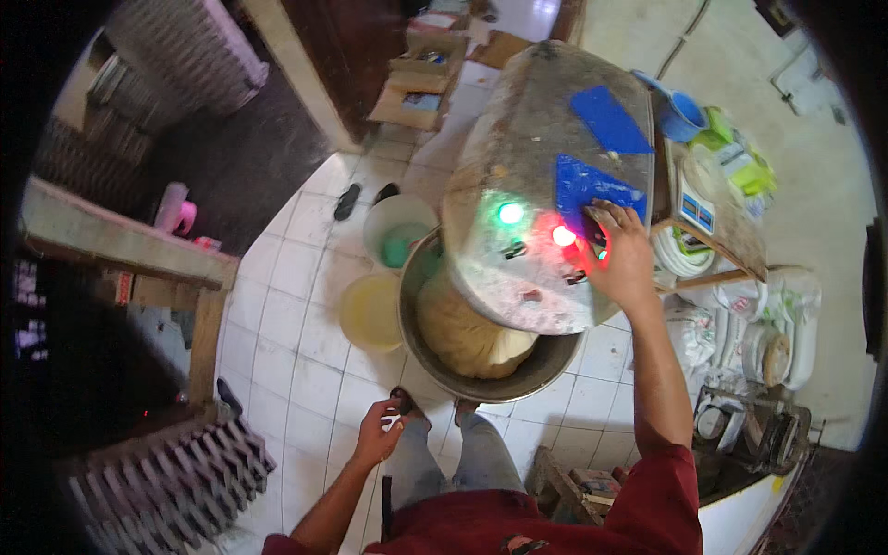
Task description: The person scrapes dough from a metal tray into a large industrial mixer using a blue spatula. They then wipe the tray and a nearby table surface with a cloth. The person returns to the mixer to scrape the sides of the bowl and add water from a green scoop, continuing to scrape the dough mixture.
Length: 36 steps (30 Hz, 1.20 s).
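In front of me stands a large dough mixer [527,111] with a worn, pale top. A lit green lamp [511,214] and a lit red lamp [564,236] show on its front. My right hand [615,245] reaches onto the machine beside the red lamp, fingers curled round a small dark part that I cannot make out. Under the mixer head, a round metal bowl [546,384] holds a big pale mass of dough [472,333]. Low on the left, away from the bowl, my left hand [377,433] hangs with loosely bent, parted fingers and holds nothing.
Left of the bowl, a yellowish bucket [370,313] and a whitish bucket [398,217] stand on the tiled floor [296,324]. To the right are a blue dipper [684,116], a scale [696,208] and plastic sacks [731,324]. A ridged rack [176,481] lies lower left.
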{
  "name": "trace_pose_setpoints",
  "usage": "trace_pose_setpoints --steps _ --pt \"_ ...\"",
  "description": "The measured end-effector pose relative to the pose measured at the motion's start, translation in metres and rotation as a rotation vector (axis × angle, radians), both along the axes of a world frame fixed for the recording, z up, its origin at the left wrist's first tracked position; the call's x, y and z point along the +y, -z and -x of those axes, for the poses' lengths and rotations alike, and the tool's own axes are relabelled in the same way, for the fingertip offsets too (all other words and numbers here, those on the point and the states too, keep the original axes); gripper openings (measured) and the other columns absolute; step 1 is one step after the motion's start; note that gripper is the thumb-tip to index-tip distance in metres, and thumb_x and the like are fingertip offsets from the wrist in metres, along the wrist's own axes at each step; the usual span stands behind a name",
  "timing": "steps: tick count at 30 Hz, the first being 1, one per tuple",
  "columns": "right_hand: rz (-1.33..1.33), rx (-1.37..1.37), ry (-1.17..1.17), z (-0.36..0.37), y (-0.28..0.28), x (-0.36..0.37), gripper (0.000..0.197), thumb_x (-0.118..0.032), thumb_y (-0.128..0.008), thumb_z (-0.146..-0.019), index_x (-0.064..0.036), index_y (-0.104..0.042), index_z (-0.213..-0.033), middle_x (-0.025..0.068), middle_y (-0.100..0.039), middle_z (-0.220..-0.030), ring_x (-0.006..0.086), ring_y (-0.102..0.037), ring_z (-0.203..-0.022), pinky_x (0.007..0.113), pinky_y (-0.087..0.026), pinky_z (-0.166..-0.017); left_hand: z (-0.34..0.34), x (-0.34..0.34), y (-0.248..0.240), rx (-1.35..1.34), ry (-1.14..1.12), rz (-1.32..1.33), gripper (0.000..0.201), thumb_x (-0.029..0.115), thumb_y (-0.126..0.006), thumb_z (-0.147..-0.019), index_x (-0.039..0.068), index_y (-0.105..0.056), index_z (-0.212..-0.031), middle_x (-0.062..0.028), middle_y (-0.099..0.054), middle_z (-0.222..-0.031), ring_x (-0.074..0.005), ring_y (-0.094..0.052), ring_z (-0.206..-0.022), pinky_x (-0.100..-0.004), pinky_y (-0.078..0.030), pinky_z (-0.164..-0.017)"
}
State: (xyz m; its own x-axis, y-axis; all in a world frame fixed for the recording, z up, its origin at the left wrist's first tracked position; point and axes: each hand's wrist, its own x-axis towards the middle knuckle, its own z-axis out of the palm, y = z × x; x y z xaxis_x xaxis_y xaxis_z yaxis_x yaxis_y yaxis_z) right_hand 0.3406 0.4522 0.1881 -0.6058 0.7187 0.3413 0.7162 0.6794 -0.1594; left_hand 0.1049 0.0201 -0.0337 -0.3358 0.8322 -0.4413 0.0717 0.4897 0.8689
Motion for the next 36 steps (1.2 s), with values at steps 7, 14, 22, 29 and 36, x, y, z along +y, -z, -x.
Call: trace_pose_setpoints --steps 7,14,22,29,36 --pt "0.228 0.590 -0.130 0.071 0.045 -0.117 0.029 -0.002 -0.074 -0.077 -0.0014 -0.068 -0.105 0.0193 -0.065 -0.110 0.0337 -0.065 -0.106 0.046 -0.048 -0.097 0.083 -0.166 0.061 0.087 -0.215 0.414 0.047 0.024 -0.071 -0.090 -0.001 -0.057 -0.128 -0.0189 -0.063 -0.122 -0.0294 -0.065 -0.106 -0.0415 -0.053 -0.088" --pt "1.230 0.641 0.236 0.270 0.263 -0.264 0.015 -0.016 -0.076 -0.086 -0.0025 -0.069 -0.089 0.0104 -0.070 -0.083 0.0186 -0.069 -0.081 0.035 -0.053 -0.072 0.164 -0.400 0.217 -0.202 -0.566 0.736 0.043 0.025 -0.078 -0.084 -0.003 -0.063 -0.112 -0.0161 -0.071 -0.097 -0.0260 -0.069 -0.090 -0.0359 -0.055 -0.079" --pt "0.735 0.508 0.578 0.469 0.604 -0.132 0.027 -0.016 -0.062 -0.089 -0.0011 -0.066 -0.111 0.0176 -0.069 -0.097 0.0355 -0.066 -0.093 0.045 -0.050 -0.086 0.362 -0.255 0.222 -0.254 -0.604 0.820 0.032 0.021 -0.068 -0.092 -0.001 -0.063 -0.116 -0.0111 -0.070 -0.093 -0.0225 -0.069 -0.084 -0.0370 -0.055 -0.072" --pt "0.891 -0.104 0.449 0.514 0.826 0.032 0.051 -0.010 -0.063 -0.080 -0.0126 -0.060 -0.130 0.0193 -0.059 -0.118 0.0390 -0.057 -0.115 0.050 -0.049 -0.096 0.531 -0.437 0.240 -0.244 -0.128 0.901 0.051 0.027 -0.055 -0.103 0.008 -0.042 -0.148 -0.0134 -0.055 -0.140 -0.0287 -0.057 -0.123 -0.0466 -0.047 -0.105" --pt "0.548 -0.752 0.249 0.519 0.888 0.109 0.054 -0.022 -0.056 -0.092 -0.0115 -0.050 -0.145 0.0204 -0.037 -0.153 0.0411 -0.032 -0.143 0.056 -0.026 -0.118 0.608 -0.373 0.249 -0.384 -0.044 1.121 0.054 0.032 -0.056 -0.101 0.009 -0.042 -0.148 -0.0126 -0.050 -0.145 -0.0273 -0.053 -0.127 -0.0457 -0.046 -0.105"
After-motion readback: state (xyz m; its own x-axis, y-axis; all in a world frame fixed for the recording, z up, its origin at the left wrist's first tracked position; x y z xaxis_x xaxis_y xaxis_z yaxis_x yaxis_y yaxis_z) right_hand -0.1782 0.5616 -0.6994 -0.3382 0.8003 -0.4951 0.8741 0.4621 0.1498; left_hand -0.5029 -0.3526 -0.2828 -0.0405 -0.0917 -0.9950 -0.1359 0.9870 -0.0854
